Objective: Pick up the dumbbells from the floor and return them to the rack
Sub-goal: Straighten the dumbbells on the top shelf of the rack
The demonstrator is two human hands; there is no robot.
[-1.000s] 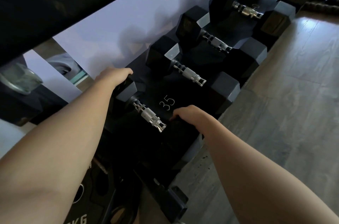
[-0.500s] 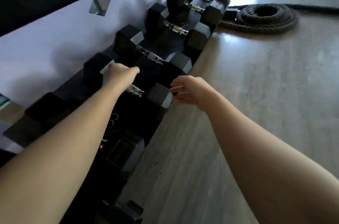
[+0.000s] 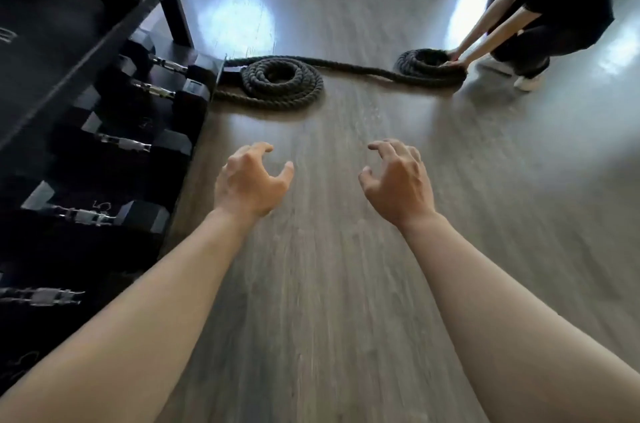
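Dumbbells [image 3: 114, 144] sit racked left of both empty hands [image 3: 251, 185].

dumbbells [image 3: 121, 144] sit on the rack [image 3: 104, 38] at left; rope coils [image 3: 282, 81] lie on the floor [image 3: 329, 284] beyond.

I see both hands empty over the wood floor [image 3: 329, 284], left hand [image 3: 250, 182] and right hand [image 3: 398, 184] with fingers curled apart. Dumbbells [image 3: 119, 142] sit on the rack [image 3: 104, 38] at my left. Ahead, another person [image 3: 554, 7] crouches, touching a coiled rope [image 3: 277, 80].
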